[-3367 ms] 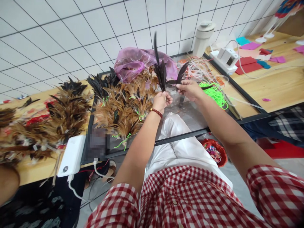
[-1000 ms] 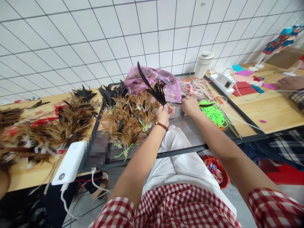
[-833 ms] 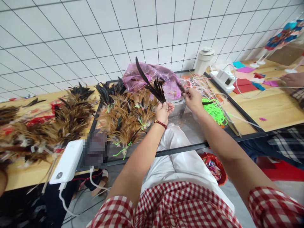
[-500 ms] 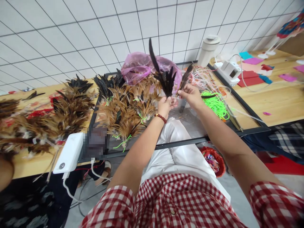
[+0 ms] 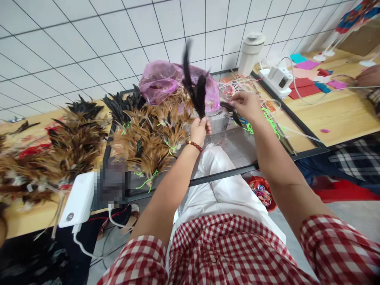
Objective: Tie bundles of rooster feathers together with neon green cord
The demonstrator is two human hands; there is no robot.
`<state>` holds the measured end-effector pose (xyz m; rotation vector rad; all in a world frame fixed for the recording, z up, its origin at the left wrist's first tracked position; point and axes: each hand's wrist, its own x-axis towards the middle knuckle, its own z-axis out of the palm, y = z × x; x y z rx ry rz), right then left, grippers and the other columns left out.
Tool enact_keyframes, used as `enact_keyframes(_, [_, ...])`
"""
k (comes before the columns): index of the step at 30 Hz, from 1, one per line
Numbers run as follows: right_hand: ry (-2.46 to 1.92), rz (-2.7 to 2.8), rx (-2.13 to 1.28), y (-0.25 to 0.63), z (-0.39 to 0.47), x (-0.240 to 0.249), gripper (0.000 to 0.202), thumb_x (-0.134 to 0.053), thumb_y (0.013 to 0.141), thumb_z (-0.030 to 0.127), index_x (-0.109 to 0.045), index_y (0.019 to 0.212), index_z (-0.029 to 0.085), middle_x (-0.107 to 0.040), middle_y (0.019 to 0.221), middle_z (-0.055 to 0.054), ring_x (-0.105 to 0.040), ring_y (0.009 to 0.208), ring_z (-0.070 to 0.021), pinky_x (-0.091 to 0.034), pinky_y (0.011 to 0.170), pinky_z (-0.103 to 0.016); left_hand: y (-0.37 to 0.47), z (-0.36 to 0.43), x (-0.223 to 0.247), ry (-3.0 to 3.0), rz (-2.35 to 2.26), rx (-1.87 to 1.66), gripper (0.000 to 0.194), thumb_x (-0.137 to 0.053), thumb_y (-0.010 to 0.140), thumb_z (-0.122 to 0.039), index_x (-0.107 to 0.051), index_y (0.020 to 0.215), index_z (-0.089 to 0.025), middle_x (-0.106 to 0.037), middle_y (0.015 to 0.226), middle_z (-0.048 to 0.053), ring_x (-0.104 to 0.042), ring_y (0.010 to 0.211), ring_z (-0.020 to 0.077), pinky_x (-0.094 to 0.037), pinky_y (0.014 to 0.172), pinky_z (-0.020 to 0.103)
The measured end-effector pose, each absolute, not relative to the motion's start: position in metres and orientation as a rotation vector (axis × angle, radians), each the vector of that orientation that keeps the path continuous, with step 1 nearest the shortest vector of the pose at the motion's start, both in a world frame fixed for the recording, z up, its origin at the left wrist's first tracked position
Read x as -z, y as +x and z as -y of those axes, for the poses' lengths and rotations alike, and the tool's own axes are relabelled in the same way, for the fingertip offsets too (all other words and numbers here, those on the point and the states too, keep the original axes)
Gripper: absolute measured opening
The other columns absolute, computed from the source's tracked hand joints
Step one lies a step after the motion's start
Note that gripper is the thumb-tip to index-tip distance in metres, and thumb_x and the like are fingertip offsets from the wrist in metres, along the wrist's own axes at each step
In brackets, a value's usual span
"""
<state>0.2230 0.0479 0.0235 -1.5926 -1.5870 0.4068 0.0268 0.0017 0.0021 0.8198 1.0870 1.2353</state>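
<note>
White wall tiles back a glass tabletop heaped with tied feather bundles. Left hand grips an unfinished bunch of dark feathers upright; right hand pinches another dark feather beside green cord.

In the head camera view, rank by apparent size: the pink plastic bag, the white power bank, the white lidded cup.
1. Pink plastic bag, largest.
2. White power bank, though nearness to the camera inflates it.
3. White lidded cup, smallest, though farthest away.
</note>
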Motion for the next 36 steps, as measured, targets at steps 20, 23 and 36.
enact_keyframes(20, [-1.568,2.241,0.023,0.204,-0.02,-0.023,0.035,-0.045,0.097,0.021,-0.077,0.11,0.018,-0.078,0.097,-0.013,-0.066,0.093,-0.0283,-0.036,0.08,-0.039,0.025,-0.015,0.013,0.828,-1.217,-1.551,0.016,-0.059,0.097,-0.024,-0.061,0.083,-0.02,-0.071,0.081,0.001,-0.067,0.075,0.0113,-0.055,0.076,0.024])
enact_keyframes(23, [-1.367,2.28,0.039,0.202,-0.017,-0.021,0.031,-0.046,0.098,0.022,-0.076,0.103,0.02,-0.077,0.091,-0.009,-0.063,0.089,-0.0258,-0.035,0.079,-0.039,0.017,-0.023,0.018,1.096,-1.259,-1.567,0.013,-0.06,0.096,-0.023,-0.067,0.085,-0.021,-0.079,0.104,0.006,-0.071,0.103,0.0172,-0.052,0.103,0.032])
enact_keyframes(36, [-1.412,2.014,0.214,0.206,-0.018,-0.007,0.023,-0.049,0.094,0.02,-0.072,0.098,0.025,-0.071,0.089,-0.007,-0.06,0.088,-0.0249,-0.038,0.082,-0.041,0.012,-0.011,0.008,1.017,-1.226,-1.007,0.018,-0.051,0.102,-0.03,-0.057,0.089,-0.019,-0.066,0.073,-0.001,-0.06,0.057,0.0092,-0.046,0.056,0.021])
